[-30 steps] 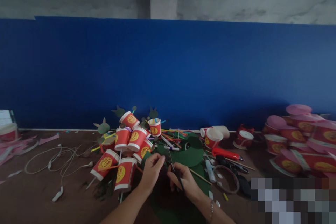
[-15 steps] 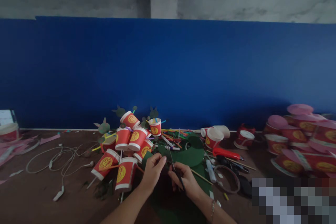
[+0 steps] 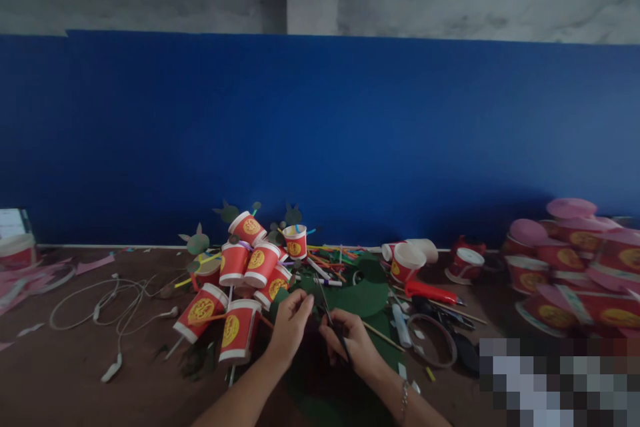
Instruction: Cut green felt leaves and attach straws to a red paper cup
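Near the lower middle, my left hand [image 3: 291, 327] pinches a small dark green piece of paper [image 3: 317, 310] between thumb and fingertips. Dark scissors [image 3: 327, 310] are gripped in my right hand [image 3: 350, 340], their blades pointing up and away, close to that piece and apart. Dark green sheets [image 3: 367, 297] lie behind and beneath my hands. Left of my left hand stand and lean several red paper cups [image 3: 240, 332] with yellow emblems, some on white sticks. The exact edge of the held piece is hard to make out.
White earphones [image 3: 114, 367] with a tangled cord lie at left. Coloured sticks and pens [image 3: 327, 267] are heaped behind my hands. To the right are a red tool [image 3: 433, 292], a tape ring [image 3: 454, 350], a glue tube [image 3: 401, 325] and a pile of pink-topped cups [image 3: 565, 257].
My left fingertips have shifted very slightly left and the scissor blades look a little more spread. Everything else appears unmoved.
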`<state>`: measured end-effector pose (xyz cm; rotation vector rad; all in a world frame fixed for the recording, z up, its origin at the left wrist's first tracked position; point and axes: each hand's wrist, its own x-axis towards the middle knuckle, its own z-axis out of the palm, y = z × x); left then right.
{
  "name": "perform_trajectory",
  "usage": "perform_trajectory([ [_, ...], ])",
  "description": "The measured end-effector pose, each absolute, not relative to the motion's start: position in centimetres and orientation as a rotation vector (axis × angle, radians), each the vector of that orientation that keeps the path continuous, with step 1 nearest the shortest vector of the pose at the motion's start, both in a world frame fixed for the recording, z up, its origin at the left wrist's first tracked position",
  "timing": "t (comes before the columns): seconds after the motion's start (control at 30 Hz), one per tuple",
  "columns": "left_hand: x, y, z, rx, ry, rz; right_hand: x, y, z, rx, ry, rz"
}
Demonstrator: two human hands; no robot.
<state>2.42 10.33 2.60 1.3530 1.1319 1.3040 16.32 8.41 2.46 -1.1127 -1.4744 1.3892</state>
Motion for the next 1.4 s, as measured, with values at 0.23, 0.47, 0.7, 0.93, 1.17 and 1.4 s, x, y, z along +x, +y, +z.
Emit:
perform_trajectory([
  [0.23,2.16,10.41,2.72,1.4,1.102,1.292,16.39,8.38,2.52,-1.11,-1.485,1.393],
  [0.47,2.0,10.63,2.37,1.376,1.076,1.279,16.51,8.6,2.16,-1.145,-1.486,1.382],
  [0.7,2.44,10.23,2.75,1.35,0.996,1.237,16.48,8.63,2.17,-1.118,-1.463,1.378],
  [0.93,2.4,10.18,2.86,1.321,0.873,1.166,16.45,8.51,2.64,-1.104,-1.492,1.413],
  [1.17,2.02,10.64,2.83,1.297,0.838,1.133,16.74,8.51,2.41,-1.129,-1.523,1.404],
  [1.4,1.83,10.82,2.53,1.293,0.928,1.165,16.77,8.68,2.2,-1.146,-1.521,1.394],
])
